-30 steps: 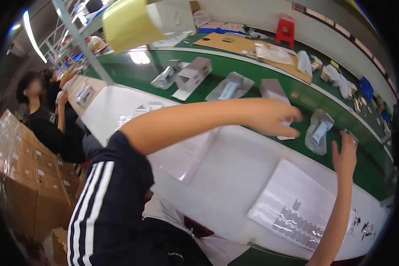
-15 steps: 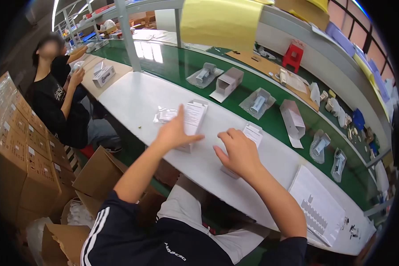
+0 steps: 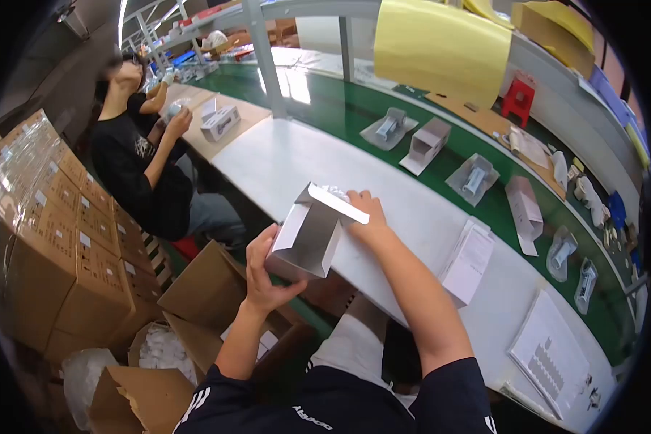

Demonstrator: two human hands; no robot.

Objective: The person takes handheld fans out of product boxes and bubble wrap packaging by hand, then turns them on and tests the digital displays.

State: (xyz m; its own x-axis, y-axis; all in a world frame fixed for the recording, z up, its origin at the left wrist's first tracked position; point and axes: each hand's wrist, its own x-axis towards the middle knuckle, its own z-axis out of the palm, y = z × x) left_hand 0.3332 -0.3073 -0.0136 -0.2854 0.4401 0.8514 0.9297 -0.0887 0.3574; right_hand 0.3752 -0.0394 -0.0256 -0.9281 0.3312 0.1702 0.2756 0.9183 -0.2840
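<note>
My left hand (image 3: 262,275) grips a white carton (image 3: 286,235) from its left side and underneath. The carton is tilted over the table's front edge, its open end towards me and its flaps spread; the inside looks bare. Just behind the carton, my right hand (image 3: 369,215) has its fingers bent at a clear plastic packet (image 3: 334,192). A flap hides its thumb and part of the packet. Further right on the white table lies another white printed box (image 3: 466,264), which neither hand touches.
On the green surface beyond are bagged devices (image 3: 476,179) and open boxes (image 3: 430,141). Papers (image 3: 553,354) lie at the table's right end. Brown cartons (image 3: 87,253) are stacked at left, an open carton (image 3: 202,289) below. A seated co-worker (image 3: 141,152) handles something at left.
My left hand has picked up the nearer carton and tilted its open end towards me. My right hand has moved left from the other box to the plastic packet. The view has turned left.
</note>
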